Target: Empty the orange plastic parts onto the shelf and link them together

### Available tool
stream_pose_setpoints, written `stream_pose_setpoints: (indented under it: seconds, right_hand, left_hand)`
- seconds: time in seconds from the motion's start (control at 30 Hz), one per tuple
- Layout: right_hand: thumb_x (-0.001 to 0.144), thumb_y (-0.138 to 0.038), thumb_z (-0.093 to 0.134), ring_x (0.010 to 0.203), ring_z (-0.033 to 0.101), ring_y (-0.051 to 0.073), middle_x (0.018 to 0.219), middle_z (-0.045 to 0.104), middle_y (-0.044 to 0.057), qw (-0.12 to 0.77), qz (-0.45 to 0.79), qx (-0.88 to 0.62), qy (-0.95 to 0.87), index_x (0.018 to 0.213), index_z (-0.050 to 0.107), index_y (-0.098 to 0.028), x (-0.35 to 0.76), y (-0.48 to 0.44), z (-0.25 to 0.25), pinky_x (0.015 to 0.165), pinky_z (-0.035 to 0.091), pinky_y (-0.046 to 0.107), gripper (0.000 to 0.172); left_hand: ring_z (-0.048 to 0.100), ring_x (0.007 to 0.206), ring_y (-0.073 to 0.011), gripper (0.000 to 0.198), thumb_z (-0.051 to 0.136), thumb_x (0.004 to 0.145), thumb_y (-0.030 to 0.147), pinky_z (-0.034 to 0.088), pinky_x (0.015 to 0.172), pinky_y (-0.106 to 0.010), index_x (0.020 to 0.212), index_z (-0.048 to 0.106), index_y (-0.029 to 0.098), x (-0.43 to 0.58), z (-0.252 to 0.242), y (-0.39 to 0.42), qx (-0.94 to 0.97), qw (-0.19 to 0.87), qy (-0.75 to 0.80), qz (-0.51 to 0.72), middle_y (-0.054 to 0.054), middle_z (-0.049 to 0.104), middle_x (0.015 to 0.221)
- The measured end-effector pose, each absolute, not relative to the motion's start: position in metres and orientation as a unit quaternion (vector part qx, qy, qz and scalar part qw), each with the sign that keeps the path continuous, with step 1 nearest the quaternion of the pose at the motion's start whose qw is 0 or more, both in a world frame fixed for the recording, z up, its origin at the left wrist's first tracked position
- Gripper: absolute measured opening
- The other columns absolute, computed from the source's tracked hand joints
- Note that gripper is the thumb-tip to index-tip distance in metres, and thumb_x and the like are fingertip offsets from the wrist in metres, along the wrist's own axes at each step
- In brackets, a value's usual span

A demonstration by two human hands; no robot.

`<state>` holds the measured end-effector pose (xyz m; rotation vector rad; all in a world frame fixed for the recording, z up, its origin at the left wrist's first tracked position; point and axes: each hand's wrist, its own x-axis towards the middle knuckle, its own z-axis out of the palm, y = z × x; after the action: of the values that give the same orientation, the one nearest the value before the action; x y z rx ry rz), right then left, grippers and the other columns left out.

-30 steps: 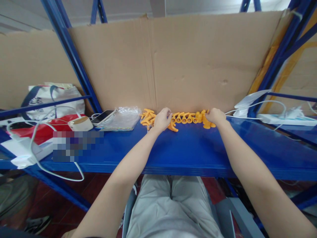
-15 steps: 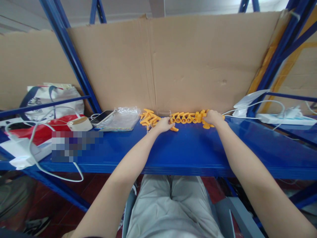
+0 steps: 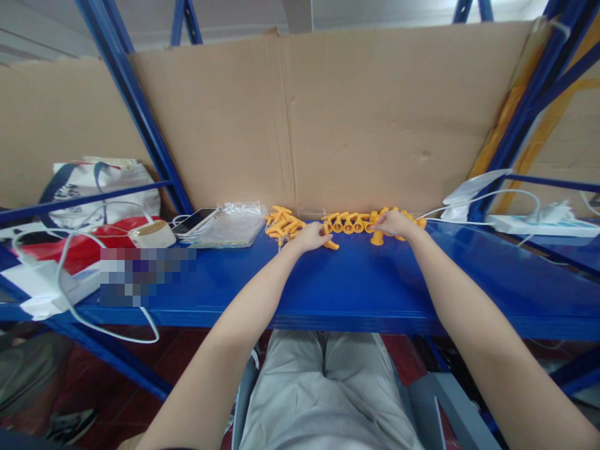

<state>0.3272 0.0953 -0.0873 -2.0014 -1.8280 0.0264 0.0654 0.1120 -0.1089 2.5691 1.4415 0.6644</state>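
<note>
My left hand [image 3: 311,237] is closed at the back middle of the blue shelf, on an orange plastic piece [image 3: 332,245] whose end sticks out past my fingers. A thin metal chain [image 3: 324,215] shows just above the fingertips. Farther right, my right hand [image 3: 394,222] pinches an orange flared piece [image 3: 376,238], its wide end pointing down at the shelf. Between the hands lies a row of orange trumpet-shaped pieces [image 3: 347,227], their round mouths facing me. A heap of branching orange pieces [image 3: 281,224] with chains lies left of my left hand. More orange pieces are partly hidden behind my right hand.
Cardboard [image 3: 375,119] stands along the back of the blue shelf [image 3: 347,287]. At left are a clear plastic packet [image 3: 229,226], a phone [image 3: 195,220], a white charger [image 3: 150,234] and cables. A white power strip [image 3: 544,225] lies at right.
My right hand has shifted left from the orange pieces at the right, bringing the flared piece with it and turning its wide end downward. My left hand has barely moved.
</note>
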Motion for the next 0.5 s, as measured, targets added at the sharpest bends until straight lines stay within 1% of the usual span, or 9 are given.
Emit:
stream_pose_setpoints:
  seconds: [0.07,0.13,0.2,0.27,0.33,0.4,0.5]
  right_hand:
    - [0.081,-0.038,0.073,0.056,0.062,0.015,0.059,0.066,0.004,0.217,0.062,-0.715,-0.661,0.081,0.074,-0.015,0.323,0.093,-0.089,0.058,0.050,0.026,0.024]
    - [0.081,-0.041,0.074,0.056,0.061,0.015,0.062,0.066,0.004,0.202,0.100,-0.706,-0.671,0.086,0.073,-0.014,0.318,0.090,-0.091,0.059,0.050,0.026,0.028]
    - [0.081,-0.039,0.075,0.058,0.062,0.016,0.067,0.068,0.006,0.168,0.126,-0.693,-0.690,0.087,0.073,-0.013,0.311,0.086,-0.094,0.060,0.052,0.028,0.027]
    - [0.083,-0.034,0.074,0.062,0.065,0.018,0.073,0.070,0.008,0.131,0.135,-0.687,-0.702,0.087,0.073,-0.014,0.306,0.084,-0.098,0.063,0.054,0.031,0.021]
    - [0.084,-0.030,0.071,0.069,0.068,0.021,0.079,0.072,0.009,0.111,0.124,-0.681,-0.713,0.089,0.073,-0.014,0.301,0.084,-0.100,0.068,0.055,0.033,0.016]
    - [0.084,-0.026,0.069,0.078,0.070,0.024,0.084,0.073,0.009,0.113,0.087,-0.673,-0.726,0.091,0.073,-0.015,0.298,0.085,-0.101,0.074,0.055,0.035,0.014]
    - [0.081,-0.024,0.071,0.087,0.070,0.026,0.094,0.074,0.009,0.133,0.015,-0.662,-0.737,0.098,0.072,-0.014,0.296,0.089,-0.100,0.080,0.054,0.037,0.020]
  left_hand:
    - [0.068,0.087,-0.0211,0.020,0.061,0.090,0.032,0.051,0.079,-0.030,0.082,0.066,0.014,0.067,-0.109,0.112,0.848,0.049,0.475,0.229,-0.009,0.072,0.092]
    - [0.067,0.089,-0.0214,0.019,0.059,0.092,0.032,0.051,0.081,-0.030,0.085,0.065,0.015,0.068,-0.108,0.112,0.843,0.038,0.479,0.243,-0.009,0.071,0.093]
    - [0.067,0.091,-0.0219,0.020,0.056,0.095,0.032,0.051,0.083,-0.031,0.090,0.064,0.015,0.069,-0.107,0.111,0.833,0.026,0.487,0.262,-0.009,0.070,0.094]
    - [0.067,0.095,-0.0225,0.020,0.051,0.099,0.032,0.051,0.086,-0.032,0.096,0.062,0.015,0.070,-0.106,0.109,0.826,0.012,0.490,0.279,-0.010,0.069,0.098]
    - [0.067,0.102,-0.0231,0.019,0.046,0.101,0.029,0.050,0.089,-0.032,0.102,0.059,0.016,0.069,-0.105,0.107,0.824,-0.011,0.490,0.285,-0.012,0.068,0.106]
    - [0.066,0.105,-0.0236,0.019,0.042,0.102,0.027,0.049,0.089,-0.033,0.108,0.057,0.017,0.068,-0.105,0.106,0.822,-0.035,0.496,0.278,-0.012,0.067,0.113]
    - [0.065,0.107,-0.0238,0.020,0.042,0.102,0.023,0.049,0.089,-0.034,0.112,0.057,0.017,0.065,-0.105,0.105,0.826,-0.069,0.495,0.261,-0.012,0.064,0.119]
